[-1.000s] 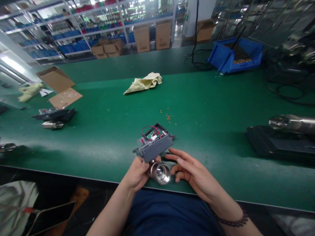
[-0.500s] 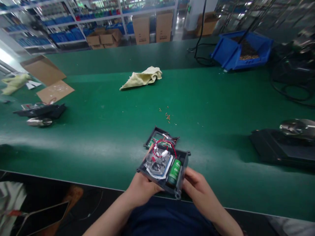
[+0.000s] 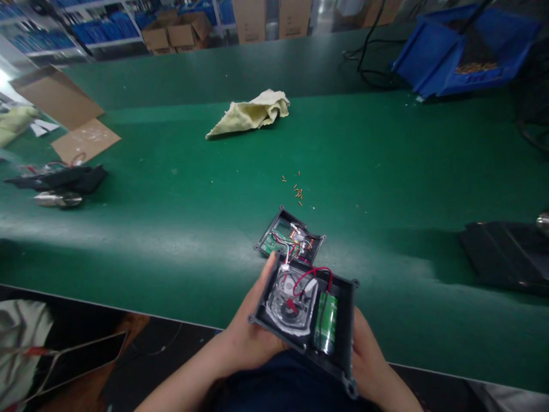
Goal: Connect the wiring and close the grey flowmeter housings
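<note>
coppery bits (image 3: 299,193) and a cloth (image 3: 255,114) lie beyond the casing (image 3: 343,320).

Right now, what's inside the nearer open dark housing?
Inside the housing: a clear-covered mechanism with a red piece, a green cylindrical cell and red wires. Whatever lies beneath the mechanism and cell is covered.

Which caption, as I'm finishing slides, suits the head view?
Left hand holding an open casing, green cylinder inside, right hand alongside.
</note>
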`<action>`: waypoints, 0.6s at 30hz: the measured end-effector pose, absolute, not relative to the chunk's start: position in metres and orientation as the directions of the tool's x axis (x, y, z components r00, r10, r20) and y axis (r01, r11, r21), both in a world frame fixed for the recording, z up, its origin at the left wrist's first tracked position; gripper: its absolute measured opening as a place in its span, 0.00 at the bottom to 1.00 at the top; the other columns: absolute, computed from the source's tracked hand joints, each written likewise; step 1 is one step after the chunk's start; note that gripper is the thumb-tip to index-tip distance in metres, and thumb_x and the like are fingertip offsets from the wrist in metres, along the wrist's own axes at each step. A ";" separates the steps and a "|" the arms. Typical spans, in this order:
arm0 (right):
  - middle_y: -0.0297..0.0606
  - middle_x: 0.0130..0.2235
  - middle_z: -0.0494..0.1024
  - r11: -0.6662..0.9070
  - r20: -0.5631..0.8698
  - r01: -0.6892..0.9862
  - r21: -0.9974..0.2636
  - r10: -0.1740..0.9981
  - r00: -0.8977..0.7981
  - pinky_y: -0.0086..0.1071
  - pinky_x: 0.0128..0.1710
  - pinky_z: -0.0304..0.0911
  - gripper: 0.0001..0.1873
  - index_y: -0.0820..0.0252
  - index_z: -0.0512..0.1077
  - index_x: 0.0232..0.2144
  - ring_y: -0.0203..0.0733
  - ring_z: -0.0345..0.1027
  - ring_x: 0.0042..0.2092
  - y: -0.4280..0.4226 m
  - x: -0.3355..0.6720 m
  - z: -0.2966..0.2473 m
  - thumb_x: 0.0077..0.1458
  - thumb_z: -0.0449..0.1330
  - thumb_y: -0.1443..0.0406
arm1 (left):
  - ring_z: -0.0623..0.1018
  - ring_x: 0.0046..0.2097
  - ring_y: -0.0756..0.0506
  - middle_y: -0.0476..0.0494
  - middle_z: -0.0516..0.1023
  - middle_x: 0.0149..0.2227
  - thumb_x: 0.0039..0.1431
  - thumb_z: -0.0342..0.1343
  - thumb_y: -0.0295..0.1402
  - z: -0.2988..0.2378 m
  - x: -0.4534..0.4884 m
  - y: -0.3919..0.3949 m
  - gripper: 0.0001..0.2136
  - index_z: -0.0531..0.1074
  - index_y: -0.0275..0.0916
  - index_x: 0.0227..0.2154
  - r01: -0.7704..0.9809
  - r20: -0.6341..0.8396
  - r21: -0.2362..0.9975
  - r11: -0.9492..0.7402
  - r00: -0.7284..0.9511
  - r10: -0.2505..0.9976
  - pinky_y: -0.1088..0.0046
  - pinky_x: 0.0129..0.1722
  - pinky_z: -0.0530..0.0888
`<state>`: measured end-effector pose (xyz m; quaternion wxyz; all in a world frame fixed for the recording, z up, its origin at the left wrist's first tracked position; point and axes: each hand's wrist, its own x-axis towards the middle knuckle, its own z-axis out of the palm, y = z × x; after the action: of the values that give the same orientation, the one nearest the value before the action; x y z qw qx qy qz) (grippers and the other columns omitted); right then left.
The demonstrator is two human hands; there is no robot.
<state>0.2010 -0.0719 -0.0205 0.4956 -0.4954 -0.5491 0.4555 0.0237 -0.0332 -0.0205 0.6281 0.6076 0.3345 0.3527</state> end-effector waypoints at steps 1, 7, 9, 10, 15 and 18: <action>0.39 0.34 0.81 0.097 0.095 0.089 -0.991 0.995 -0.022 0.32 0.33 0.69 0.14 0.52 0.79 0.33 0.44 0.72 0.32 -0.072 0.201 -0.020 0.56 0.58 0.52 | 0.63 0.63 0.38 0.37 0.61 0.64 0.50 0.65 0.29 -0.020 0.023 -0.033 0.47 0.41 0.43 0.67 -0.021 0.016 1.000 -0.006 0.528 0.849 0.61 0.64 0.56; 0.36 0.34 0.81 0.122 0.121 0.095 -0.988 0.993 -0.017 0.31 0.32 0.69 0.11 0.47 0.78 0.36 0.40 0.71 0.30 -0.075 0.201 -0.021 0.59 0.56 0.59 | 0.59 0.65 0.37 0.36 0.56 0.66 0.53 0.63 0.31 -0.018 0.022 -0.033 0.46 0.38 0.42 0.67 0.104 0.036 0.988 -0.111 0.547 0.836 0.60 0.65 0.55; 0.36 0.34 0.81 0.124 0.124 0.087 -0.988 0.992 -0.012 0.31 0.32 0.69 0.11 0.47 0.78 0.37 0.41 0.72 0.30 -0.076 0.201 -0.020 0.59 0.55 0.59 | 0.59 0.65 0.36 0.36 0.56 0.66 0.54 0.62 0.30 -0.020 0.019 -0.035 0.45 0.36 0.44 0.67 0.102 0.089 0.979 -0.174 0.557 0.826 0.58 0.65 0.56; 0.37 0.34 0.81 0.127 0.127 0.084 -0.988 0.992 -0.008 0.31 0.32 0.69 0.11 0.47 0.78 0.37 0.41 0.73 0.30 -0.076 0.201 -0.019 0.59 0.56 0.59 | 0.59 0.66 0.36 0.37 0.55 0.67 0.54 0.62 0.29 -0.022 0.018 -0.035 0.46 0.35 0.46 0.67 0.105 0.113 0.973 -0.207 0.561 0.820 0.57 0.65 0.55; 0.39 0.33 0.81 0.115 0.113 0.078 -0.990 0.993 -0.035 0.35 0.35 0.70 0.11 0.47 0.80 0.34 0.45 0.74 0.33 -0.079 0.201 -0.022 0.57 0.57 0.56 | 0.55 0.67 0.36 0.46 0.48 0.69 0.52 0.62 0.25 -0.026 0.015 -0.037 0.47 0.36 0.54 0.66 0.099 0.195 0.948 -0.302 0.568 0.799 0.58 0.65 0.54; 0.40 0.33 0.81 0.040 0.039 0.029 -0.999 0.999 -0.009 0.39 0.38 0.70 0.14 0.49 0.80 0.32 0.49 0.74 0.35 -0.084 0.201 -0.030 0.56 0.57 0.52 | 0.55 0.67 0.36 0.47 0.49 0.69 0.52 0.62 0.24 -0.026 0.016 -0.037 0.47 0.37 0.54 0.66 0.077 0.224 0.942 -0.327 0.581 0.783 0.60 0.66 0.55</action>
<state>0.2013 -0.0842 -0.0303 0.5003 -0.4951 -0.5192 0.4849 0.0157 -0.0368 -0.0261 0.5009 0.7344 0.2927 0.3522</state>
